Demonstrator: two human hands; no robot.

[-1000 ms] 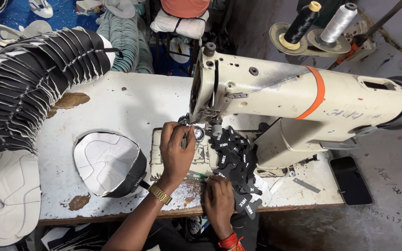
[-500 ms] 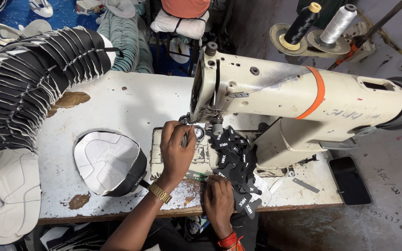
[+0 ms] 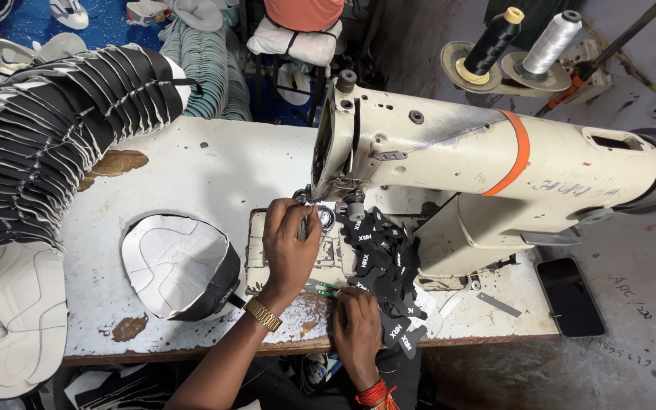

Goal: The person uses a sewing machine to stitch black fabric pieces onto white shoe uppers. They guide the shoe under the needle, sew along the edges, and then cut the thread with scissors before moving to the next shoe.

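- A chain of small black die-cut fabric pieces (image 3: 383, 262) with white print lies on the flat bed of the sewing machine, starting just beside the needle area and trailing toward the front edge of the table, where the last pieces hang over the rim.
- The left hand (image 3: 290, 247) rests on the metal bed plate left of the chain, fingers curled together near the presser foot (image 3: 326, 219); they seem pinched on something small and thin, but what it is cannot be told.
- A gold-coloured metal watch band (image 3: 264, 313) sits on that wrist.
- The right hand (image 3: 357, 330) lies flat, palm down and fingers spread, at the front edge of the table, touching the lower end of the chain and holding nothing closed in it; a red thread bracelet (image 3: 374, 395) circles its wrist.
- The cream-coloured industrial sewing machine (image 3: 495, 163) with an orange band around its arm stands over the pieces.
- A white, worn and stained worktable (image 3: 214, 171) carries all of this.
- A curved stack of white-lined shoe upper pieces with a black rim (image 3: 180, 266) lies left of the left hand, apart from it.
- A long fanned row of black-and-white cut shoe parts (image 3: 47, 129) arcs across the table's left end.
- A black thread cone (image 3: 495, 39) and a white thread cone (image 3: 552, 39) stand behind the machine.
- A dark phone (image 3: 569, 296) lies at the table's right end.
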